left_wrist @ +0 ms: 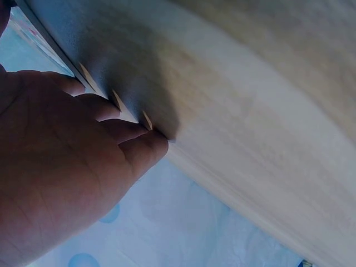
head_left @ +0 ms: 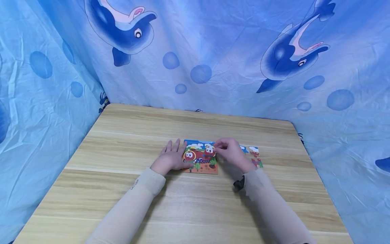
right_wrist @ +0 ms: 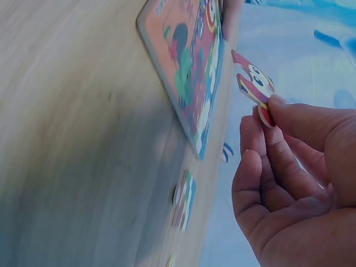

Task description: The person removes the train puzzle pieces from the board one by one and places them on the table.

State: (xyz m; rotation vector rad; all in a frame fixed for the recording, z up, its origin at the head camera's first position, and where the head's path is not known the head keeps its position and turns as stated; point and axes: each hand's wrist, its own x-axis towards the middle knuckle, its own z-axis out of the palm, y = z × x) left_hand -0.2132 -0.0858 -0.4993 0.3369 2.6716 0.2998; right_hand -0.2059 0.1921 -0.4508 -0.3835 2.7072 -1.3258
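1. Over the wooden table (head_left: 195,210), my head view shows the puzzle board (head_left: 201,167) lying flat near the middle, printed with red figures, clouds and green plants. I have the left hand (head_left: 173,158) spread out at the board's left side, thumb reaching over its lower left part. The right hand (head_left: 231,152) pinches a puzzle piece (head_left: 209,150) bearing two eyes, held by the board's upper right. Some loose pieces (head_left: 256,162) lie on the table, right of the board. A blue curtain (head_left: 213,40) printed with dolphins hangs behind.
2. On the left wrist view, I see that hand's fingertips resting on the wood, the board's dark edge close by at upper left; its picture I can barely make out.
3. From the right wrist view, I watch thumb and fingers gripping the piece by one end, raised apart from the board.
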